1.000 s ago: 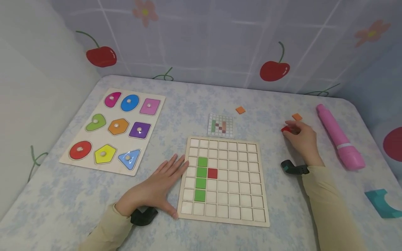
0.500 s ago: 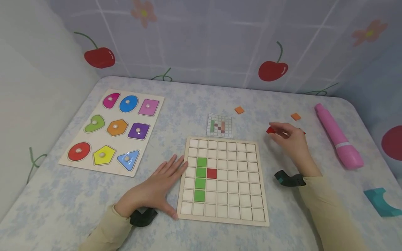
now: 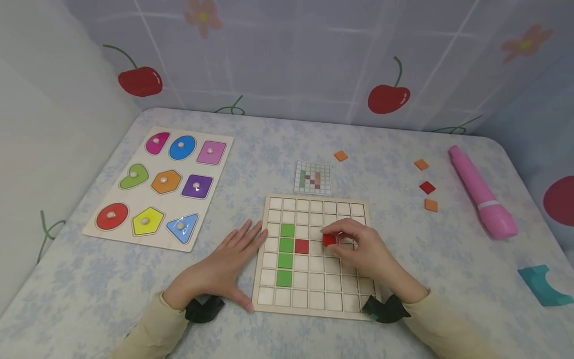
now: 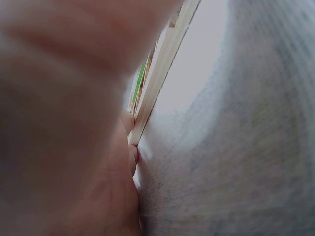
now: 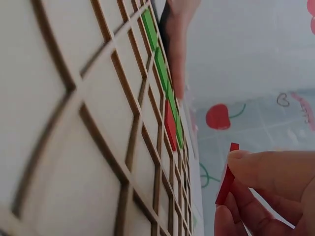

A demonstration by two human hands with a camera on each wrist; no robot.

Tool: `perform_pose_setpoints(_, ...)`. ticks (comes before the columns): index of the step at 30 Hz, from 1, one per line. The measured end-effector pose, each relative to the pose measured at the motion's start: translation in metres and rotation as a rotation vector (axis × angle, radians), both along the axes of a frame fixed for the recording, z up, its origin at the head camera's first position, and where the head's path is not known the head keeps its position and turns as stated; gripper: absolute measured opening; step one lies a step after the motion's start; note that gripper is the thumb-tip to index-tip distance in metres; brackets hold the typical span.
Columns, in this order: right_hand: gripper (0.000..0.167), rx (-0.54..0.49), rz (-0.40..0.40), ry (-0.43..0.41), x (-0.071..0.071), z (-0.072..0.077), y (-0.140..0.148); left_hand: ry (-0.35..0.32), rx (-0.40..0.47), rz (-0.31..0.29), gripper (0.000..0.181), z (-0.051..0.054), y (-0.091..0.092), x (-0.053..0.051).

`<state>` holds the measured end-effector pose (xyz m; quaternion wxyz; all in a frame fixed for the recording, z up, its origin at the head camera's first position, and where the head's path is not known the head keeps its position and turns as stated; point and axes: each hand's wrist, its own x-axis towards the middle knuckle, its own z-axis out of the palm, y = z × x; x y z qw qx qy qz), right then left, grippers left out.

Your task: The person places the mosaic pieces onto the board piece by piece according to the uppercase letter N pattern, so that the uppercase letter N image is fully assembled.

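Observation:
A red square tile (image 3: 329, 240) is pinched between the thumb and fingers of my right hand (image 3: 365, 249), held over the wooden grid board (image 3: 317, 300). The right wrist view shows this red tile (image 5: 227, 179) tilted and apart from the board. Four-in-a-column aside, several green tiles (image 3: 285, 261) sit in one column of the board, and a red tile (image 3: 302, 246) lies in a cell beside them. Along the board's left edge my left hand (image 3: 219, 269) lies with its fingers spread, fingertips and thumb touching the edge.
Behind the board lies a small printed pattern card (image 3: 312, 177). An orange tile (image 3: 341, 156) is near it; more orange tiles (image 3: 431, 205) and a red tile (image 3: 427, 187) lie right. A knobbed shape puzzle (image 3: 161, 187), pink tube (image 3: 482, 192) and teal piece (image 3: 544, 285) flank these.
My right hand has carried the red tile leftward from the table's right side to over the board, uncovering a red and an orange tile there. My left hand stays at the board's edge.

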<state>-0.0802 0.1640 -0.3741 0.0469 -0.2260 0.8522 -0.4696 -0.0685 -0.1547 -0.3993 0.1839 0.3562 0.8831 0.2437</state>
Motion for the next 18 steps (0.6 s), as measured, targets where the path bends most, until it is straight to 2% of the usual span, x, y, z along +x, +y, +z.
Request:
perform_pose_setpoints(4, 0.026, 0.013, 0.081, 0.003, 0.008, -0.007, -0.009, -0.001, 0.001, -0.001, 0.137, 0.000, 0.000, 0.000)
perform_pose_setpoints(11, 0.027, 0.046, 0.125, -0.047, 0.014, -0.013, -0.014, -0.003, 0.008, 0.000, 0.137, 0.001, 0.000, 0.001)
perform_pose_setpoints(18, 0.028, 0.064, 0.177, 0.018, 0.015, -0.017, -0.015, 0.000, 0.019, -0.005, 0.137, 0.002, 0.000, 0.001)
